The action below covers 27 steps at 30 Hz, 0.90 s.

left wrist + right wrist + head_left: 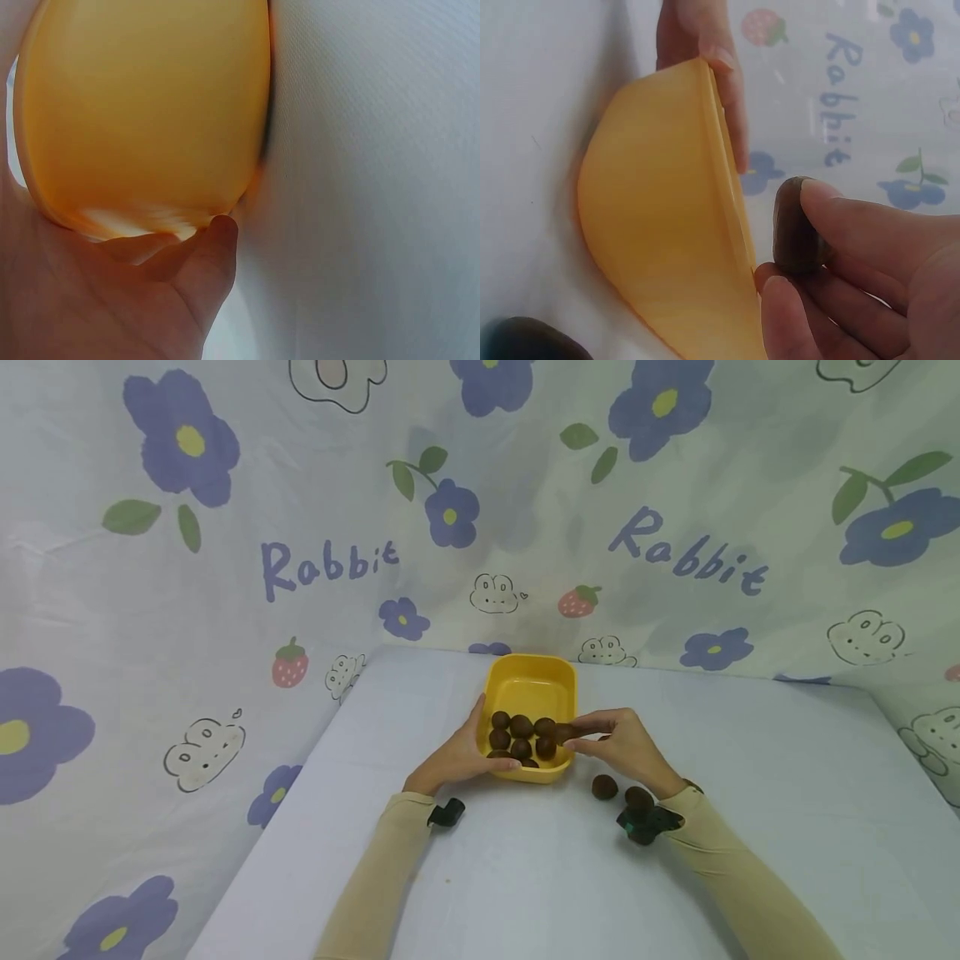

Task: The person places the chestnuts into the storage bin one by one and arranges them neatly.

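A yellow plastic box (538, 669) stands on the table with several dark brown, roundish, nut-like balls (521, 726) gathered in its near half. My left hand (457, 756) grips the box at its left side and near corner; in the left wrist view the thumb (214, 259) lies against the wall. My right hand (626, 752) pinches one dark brown ball (795, 225) between thumb and fingers, at the box's right rim. Seen from the right wrist, that ball looks smooth and somewhat flattened, held close beside the rim.
More loose brown balls lie on the white table (510, 877) right of the box, one (604, 787) near its corner and another (638, 799) by my right wrist. My right forearm partly hides others. A patterned cloth (525, 543) hangs behind the table.
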### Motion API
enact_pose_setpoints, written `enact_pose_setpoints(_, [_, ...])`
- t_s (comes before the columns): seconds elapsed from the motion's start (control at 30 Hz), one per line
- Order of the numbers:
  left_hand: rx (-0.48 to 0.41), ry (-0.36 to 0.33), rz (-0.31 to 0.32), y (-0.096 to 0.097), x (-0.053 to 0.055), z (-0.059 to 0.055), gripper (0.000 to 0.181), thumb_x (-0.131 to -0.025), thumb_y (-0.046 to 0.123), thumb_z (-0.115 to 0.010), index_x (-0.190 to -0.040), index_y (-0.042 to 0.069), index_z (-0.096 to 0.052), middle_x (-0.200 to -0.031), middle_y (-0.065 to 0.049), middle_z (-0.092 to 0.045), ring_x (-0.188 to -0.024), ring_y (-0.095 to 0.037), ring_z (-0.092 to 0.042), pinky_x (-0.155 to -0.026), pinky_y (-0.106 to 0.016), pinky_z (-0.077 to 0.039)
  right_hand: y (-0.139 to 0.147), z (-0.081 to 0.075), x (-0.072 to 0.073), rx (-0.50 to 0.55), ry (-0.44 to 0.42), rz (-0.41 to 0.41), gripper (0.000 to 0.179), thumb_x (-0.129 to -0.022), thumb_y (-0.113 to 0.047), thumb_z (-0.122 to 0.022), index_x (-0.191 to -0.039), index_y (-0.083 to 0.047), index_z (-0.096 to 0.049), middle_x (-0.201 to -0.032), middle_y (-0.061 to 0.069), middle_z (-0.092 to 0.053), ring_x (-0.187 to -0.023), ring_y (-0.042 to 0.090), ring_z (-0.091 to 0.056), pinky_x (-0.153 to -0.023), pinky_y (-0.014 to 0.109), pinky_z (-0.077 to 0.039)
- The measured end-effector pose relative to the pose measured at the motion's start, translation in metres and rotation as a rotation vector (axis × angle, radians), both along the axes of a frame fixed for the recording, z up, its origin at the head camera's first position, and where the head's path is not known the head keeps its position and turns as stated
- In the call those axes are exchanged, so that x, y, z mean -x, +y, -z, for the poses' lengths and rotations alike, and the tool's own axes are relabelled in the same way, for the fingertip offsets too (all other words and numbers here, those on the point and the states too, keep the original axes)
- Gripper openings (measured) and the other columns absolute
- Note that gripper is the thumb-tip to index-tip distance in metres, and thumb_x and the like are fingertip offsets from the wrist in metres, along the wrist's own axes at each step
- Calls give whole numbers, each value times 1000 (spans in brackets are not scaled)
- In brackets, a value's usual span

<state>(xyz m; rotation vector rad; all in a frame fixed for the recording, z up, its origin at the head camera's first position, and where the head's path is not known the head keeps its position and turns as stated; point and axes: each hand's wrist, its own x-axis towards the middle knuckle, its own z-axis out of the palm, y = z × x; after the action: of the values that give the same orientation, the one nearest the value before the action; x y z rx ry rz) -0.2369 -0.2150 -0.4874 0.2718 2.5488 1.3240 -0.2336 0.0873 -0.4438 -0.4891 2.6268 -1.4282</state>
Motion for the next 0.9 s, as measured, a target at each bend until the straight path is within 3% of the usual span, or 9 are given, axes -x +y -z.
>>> enact_pose_setpoints(0.23, [-17,3,4,0,0,0,145,-66,67,-89,-166,35,10,-176,1,-8,-161,-26,-21,-130,-57,-21,-9,-3,2,-75,15,-50,40,-86,-28,-86,-121,-10,-77,-115,6,-80,-111,25,-73,-92,43,-62])
enact_pose_setpoints(0.5, [-10,4,-4,0,-1,1,143,-68,64,-90,-166,34,10,-177,0,-8,-161,-27,-22,-130,-57,-22,-19,-6,6,-119,69,-187,32,-86,-21,-86,-113,-6,-79,-109,7,-80,-102,23,-71,-95,50,-60])
enact_pose_setpoints(0.73, [-20,27,8,0,-2,2,140,-70,61,-90,-166,34,9,-176,1,-9,-160,-26,-23,-129,-58,-23,-29,-8,9,-267,105,-251,30,-84,-20,-87,-108,-5,-81,-103,5,-81,-89,15,-67,-82,33,-61])
enact_pose_setpoints(0.9, [-19,29,6,0,-2,0,139,-72,57,-90,-166,35,9,-176,1,-9,-160,-27,-23,-129,-58,-22,-35,-12,12,-334,103,-273,25,-82,-19,-89,-103,-7,-82,-95,1,-79,-81,12,-63,-76,28,-58])
